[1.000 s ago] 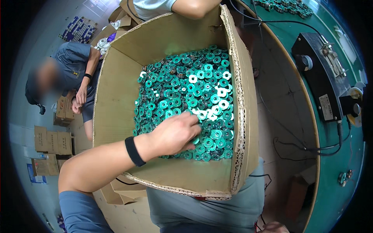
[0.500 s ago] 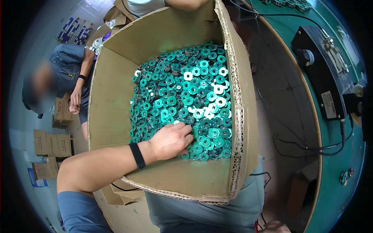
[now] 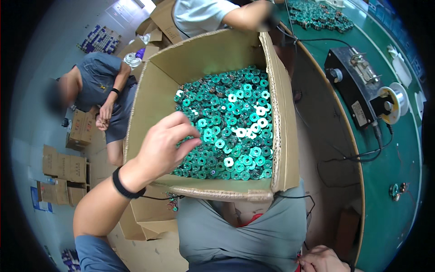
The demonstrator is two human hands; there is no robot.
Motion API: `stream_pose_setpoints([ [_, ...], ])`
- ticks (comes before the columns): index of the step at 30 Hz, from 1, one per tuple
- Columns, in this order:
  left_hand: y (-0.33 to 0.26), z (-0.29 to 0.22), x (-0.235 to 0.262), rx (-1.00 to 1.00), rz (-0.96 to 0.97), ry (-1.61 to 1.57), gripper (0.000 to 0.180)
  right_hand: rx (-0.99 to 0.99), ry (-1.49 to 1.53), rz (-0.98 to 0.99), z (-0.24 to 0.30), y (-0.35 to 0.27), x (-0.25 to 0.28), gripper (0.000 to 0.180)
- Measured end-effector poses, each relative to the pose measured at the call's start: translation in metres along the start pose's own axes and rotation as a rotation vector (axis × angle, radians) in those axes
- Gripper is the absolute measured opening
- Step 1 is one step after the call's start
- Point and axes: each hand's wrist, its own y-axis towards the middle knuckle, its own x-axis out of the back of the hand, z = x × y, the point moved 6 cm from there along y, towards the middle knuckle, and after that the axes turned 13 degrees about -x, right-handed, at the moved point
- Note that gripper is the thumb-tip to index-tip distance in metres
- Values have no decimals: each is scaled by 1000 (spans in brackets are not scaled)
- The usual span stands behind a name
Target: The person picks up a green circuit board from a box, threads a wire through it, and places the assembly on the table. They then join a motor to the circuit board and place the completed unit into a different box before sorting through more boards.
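Note:
A deep cardboard box (image 3: 154,106) stands before me, filled with small green ring-shaped parts (image 3: 226,113), some looking white in the glare. My left hand (image 3: 165,143), with a black band on the wrist, is above the parts at the box's near left side. Its fingers are curled, with thumb and forefinger close together; whatever may be between them is hidden. Low at the right, beside my thigh, my right hand (image 3: 322,259) has bent, closed fingers near a bit of red. What it holds cannot be made out.
At right, a green workbench (image 3: 385,217) carries a black device (image 3: 349,86) with a wire spool (image 3: 398,103), cables and a pile of green parts (image 3: 317,16). One co-worker (image 3: 102,79) sits at left; another person's arm (image 3: 249,16) reaches past the box's far edge. Cartons (image 3: 65,163) stand at left.
My left hand has lifted out of the parts and moved left and up. The view has shifted, so the box sits differently and more of my right hand shows.

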Motion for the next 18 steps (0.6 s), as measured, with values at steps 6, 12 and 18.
stream_pose_setpoints([
  [6, -42, -138, 61, -10, -91, -288, 12, 26, -68, 21, 13, -21, -18, 11],
  [12, -63, -257, -83, -27, 176, -648, 35, -12, -103, 135, 7, -23, -35, 14],
  [18, -70, -299, -117, -94, 261, -712, 31, -103, -52, 151, -9, -32, -39, 16],
])
